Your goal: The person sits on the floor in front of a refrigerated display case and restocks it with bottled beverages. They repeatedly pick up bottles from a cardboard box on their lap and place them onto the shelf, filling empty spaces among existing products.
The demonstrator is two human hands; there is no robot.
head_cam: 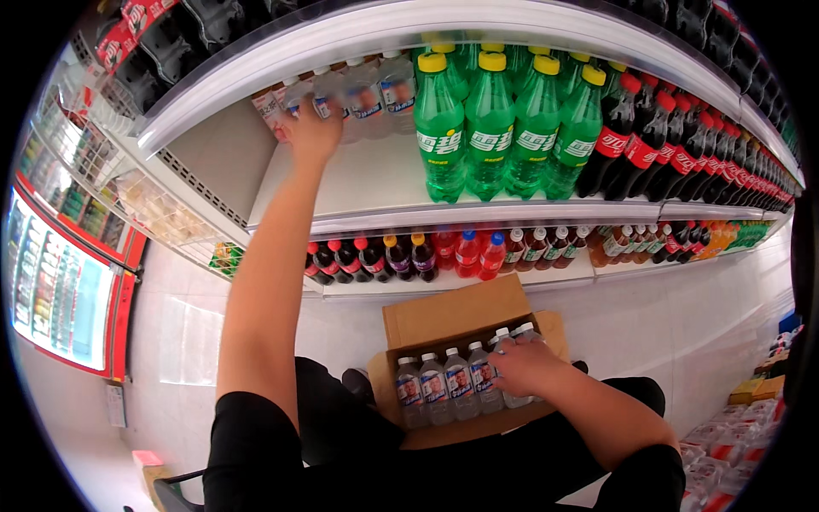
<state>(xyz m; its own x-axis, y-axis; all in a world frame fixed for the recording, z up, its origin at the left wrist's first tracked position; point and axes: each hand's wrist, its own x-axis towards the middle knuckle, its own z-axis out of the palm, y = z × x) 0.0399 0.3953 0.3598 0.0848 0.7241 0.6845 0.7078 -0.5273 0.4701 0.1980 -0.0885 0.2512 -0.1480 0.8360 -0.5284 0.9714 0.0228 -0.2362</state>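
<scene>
My left hand (315,131) reaches to the back left of the upper shelf (365,182), its fingers at a clear plastic bottle (296,93) with a white cap; whether they grip it is not plain. Similar clear bottles (363,96) stand in a row to its right, and pink-and-white cartons (267,110) stand at its left. My right hand (521,366) lies over the right end of an open cardboard box (454,307) on the floor, touching the white-capped bottles there. Clear water bottles (457,384) with blue-and-white labels stand upright in the box. How firmly the right fingers hold a bottle is hidden.
Green soda bottles (438,134) with yellow caps stand right of the clear ones, then cola bottles (614,141). A lower shelf (358,289) holds assorted drinks. A wire rack (173,217) and red-framed cooler (61,288) are at left; wrapped bottle packs (723,448) lie at lower right.
</scene>
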